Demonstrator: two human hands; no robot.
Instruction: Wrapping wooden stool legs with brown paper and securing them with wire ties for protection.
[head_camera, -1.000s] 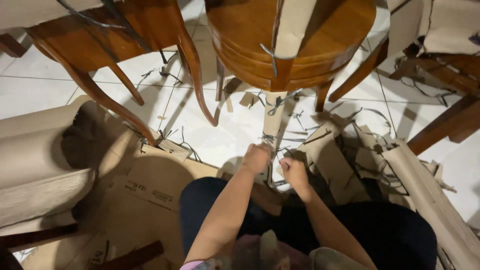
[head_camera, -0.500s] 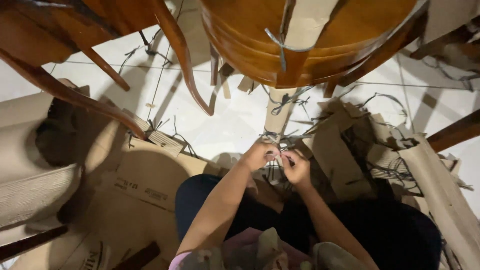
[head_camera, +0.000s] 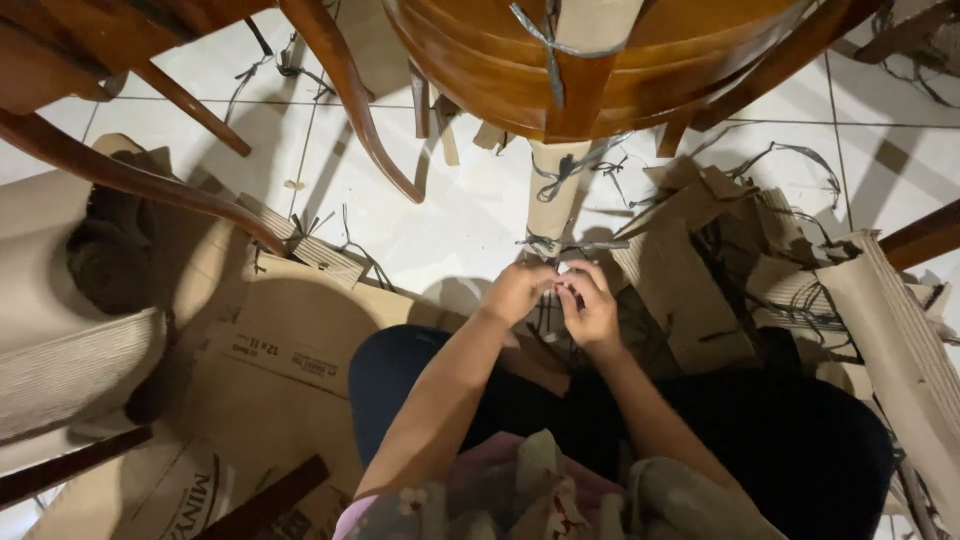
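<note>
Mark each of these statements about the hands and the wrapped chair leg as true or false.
1. Both hands, the left hand and the right hand, meet at the foot of the cardboard-wrapped chair leg. True.
2. The leg's wrapping is bound with grey strapping. True.
3. The floor is dark carpet. False: it is white tile.
4. The right hand holds scissors. False: no tool shows in it.
5. Torn cardboard scraps lie right of the hands. True.

Warm indoor light, soft shadows, sharp
</note>
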